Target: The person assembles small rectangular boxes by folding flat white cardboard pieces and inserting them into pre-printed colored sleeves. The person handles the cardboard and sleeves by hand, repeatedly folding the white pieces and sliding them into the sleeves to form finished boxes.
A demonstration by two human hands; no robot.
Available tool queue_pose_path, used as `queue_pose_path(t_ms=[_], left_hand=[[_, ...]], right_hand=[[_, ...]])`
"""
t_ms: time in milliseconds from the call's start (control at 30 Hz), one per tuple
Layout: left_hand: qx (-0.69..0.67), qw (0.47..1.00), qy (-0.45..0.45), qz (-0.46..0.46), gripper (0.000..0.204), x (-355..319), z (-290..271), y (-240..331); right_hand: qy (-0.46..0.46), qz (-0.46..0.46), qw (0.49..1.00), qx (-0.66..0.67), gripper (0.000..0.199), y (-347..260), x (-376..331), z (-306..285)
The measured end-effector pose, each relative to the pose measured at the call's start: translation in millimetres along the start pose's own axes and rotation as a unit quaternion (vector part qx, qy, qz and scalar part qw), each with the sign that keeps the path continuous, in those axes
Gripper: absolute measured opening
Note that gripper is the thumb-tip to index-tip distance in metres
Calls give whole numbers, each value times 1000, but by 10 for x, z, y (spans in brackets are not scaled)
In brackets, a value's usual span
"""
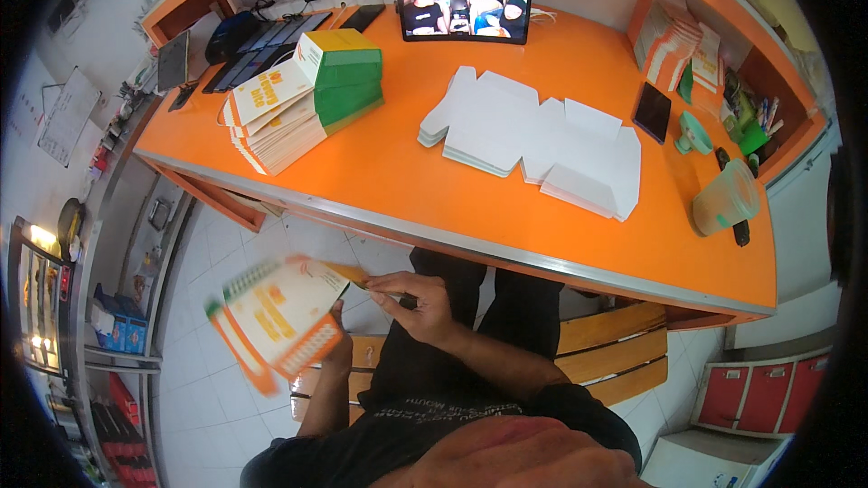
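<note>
Over my lap, beside the desk's front edge, I hold a printed cardboard food box (285, 316), white with orange, yellow and green parts. It is partly folded and smeared by motion. My left hand (338, 343) grips its lower right side, with most of the fingers hidden behind the card. My right hand (418, 304) pinches a yellow flap at the box's upper right corner. On the desk at the left lies a fanned stack of similar flat printed boxes (280, 113). White unfolded box blanks (506, 131) are piled near the middle.
The orange desk (389, 172) has a metal front edge. A tablet (466, 4) playing a video stands at the back. To the right are a phone (653, 113), a green stand (694, 133) and a translucent cup (726, 198). A slatted wooden bench (615, 343) is beneath me.
</note>
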State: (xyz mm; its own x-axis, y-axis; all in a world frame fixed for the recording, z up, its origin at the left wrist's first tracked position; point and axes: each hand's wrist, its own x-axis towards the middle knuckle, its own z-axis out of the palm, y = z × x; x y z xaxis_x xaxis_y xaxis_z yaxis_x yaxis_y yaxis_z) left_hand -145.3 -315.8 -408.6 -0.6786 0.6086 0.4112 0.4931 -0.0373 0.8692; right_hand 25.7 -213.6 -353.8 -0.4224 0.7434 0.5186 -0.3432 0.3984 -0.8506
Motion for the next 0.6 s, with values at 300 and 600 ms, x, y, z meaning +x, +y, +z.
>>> queue_pose_path(t_ms=[300, 600], left_hand=[[-169, 984, -38, -50, 55, -106, -120, 112], [-216, 967, -93, -98, 54, -3, -116, 136]], right_hand=[[23, -103, 991, -84, 14, -33, 43, -17], [38, -101, 993, -49, 15, 22, 38, 10]])
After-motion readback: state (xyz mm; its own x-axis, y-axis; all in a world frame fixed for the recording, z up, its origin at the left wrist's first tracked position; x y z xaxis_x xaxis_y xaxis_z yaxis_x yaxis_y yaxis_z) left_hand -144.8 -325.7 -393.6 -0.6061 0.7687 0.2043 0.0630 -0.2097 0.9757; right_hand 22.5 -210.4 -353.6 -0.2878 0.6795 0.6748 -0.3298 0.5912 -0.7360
